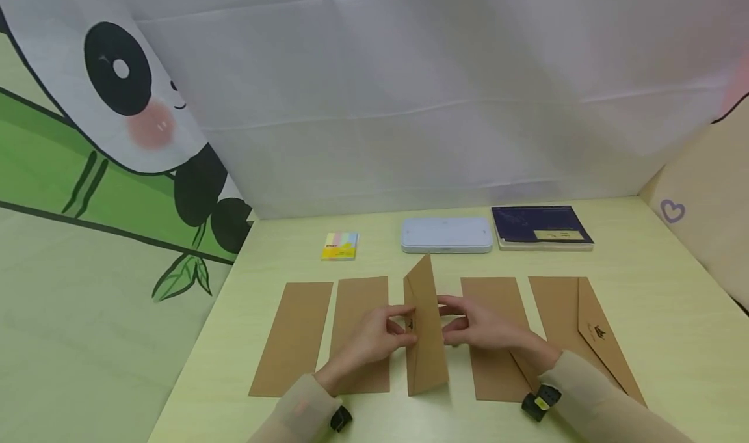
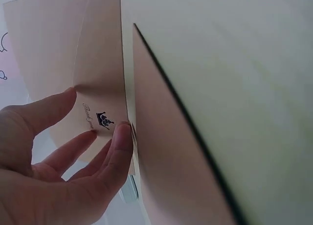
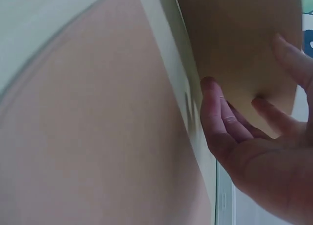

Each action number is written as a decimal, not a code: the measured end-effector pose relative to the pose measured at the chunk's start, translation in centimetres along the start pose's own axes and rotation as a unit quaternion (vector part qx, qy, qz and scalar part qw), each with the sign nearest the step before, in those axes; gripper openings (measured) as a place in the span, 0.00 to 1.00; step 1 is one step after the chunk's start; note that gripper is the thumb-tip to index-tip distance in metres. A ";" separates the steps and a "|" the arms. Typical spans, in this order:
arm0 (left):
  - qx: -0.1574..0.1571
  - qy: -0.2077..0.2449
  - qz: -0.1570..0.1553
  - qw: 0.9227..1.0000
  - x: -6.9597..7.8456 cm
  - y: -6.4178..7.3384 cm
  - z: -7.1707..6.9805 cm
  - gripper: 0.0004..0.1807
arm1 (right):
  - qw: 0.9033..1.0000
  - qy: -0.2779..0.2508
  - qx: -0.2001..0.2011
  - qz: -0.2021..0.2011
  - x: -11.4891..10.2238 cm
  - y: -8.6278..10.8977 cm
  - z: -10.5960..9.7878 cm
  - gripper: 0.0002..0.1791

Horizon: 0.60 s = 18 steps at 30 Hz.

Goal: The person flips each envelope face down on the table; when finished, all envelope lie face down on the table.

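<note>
A kraft-brown envelope (image 1: 431, 332) stands on its long edge between my hands, its flap side facing left. That flap carries a dark crown print (image 2: 104, 120) and small lettering. My left hand (image 1: 374, 339) touches the flap side, thumb and fingertips all on that one face and one finger near the lower edge. From the other side, my right hand (image 1: 482, 322) has its fingertips against the plain face (image 3: 244, 44). Neither hand wraps round the envelope; it is supported between the two sets of fingertips.
Two plain-side-up envelopes, one left envelope (image 1: 295, 339) and a nearer one (image 1: 359, 300), lie to the left. On the right lie a partly covered envelope (image 1: 494, 293) and a flap-side-up envelope (image 1: 556, 306). Behind are sticky notes (image 1: 339, 246), a pale tin (image 1: 446, 235) and a dark-blue notebook (image 1: 538, 224).
</note>
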<state>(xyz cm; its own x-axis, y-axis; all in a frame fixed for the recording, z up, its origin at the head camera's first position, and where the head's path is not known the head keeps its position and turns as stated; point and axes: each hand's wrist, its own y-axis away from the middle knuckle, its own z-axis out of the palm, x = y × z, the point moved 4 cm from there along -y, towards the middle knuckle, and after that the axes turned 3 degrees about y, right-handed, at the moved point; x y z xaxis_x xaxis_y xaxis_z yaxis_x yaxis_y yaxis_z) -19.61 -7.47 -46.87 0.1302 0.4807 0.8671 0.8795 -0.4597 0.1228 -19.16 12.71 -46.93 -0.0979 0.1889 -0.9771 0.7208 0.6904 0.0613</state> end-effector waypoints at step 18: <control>0.006 0.076 0.009 0.997 0.1 -0.1 0.3 0.25 | 1.000 -0.002 -0.025 0.014 -0.1 -0.6 1.5 0.42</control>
<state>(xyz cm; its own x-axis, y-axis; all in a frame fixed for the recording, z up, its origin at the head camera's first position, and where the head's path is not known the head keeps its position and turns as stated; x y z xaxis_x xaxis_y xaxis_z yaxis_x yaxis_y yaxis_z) -19.55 -7.18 -46.88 0.0765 0.3537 0.9322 0.8831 -0.4581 0.1013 -18.54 11.29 -47.17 -0.0764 0.2062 -0.9755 0.6883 0.7188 0.0980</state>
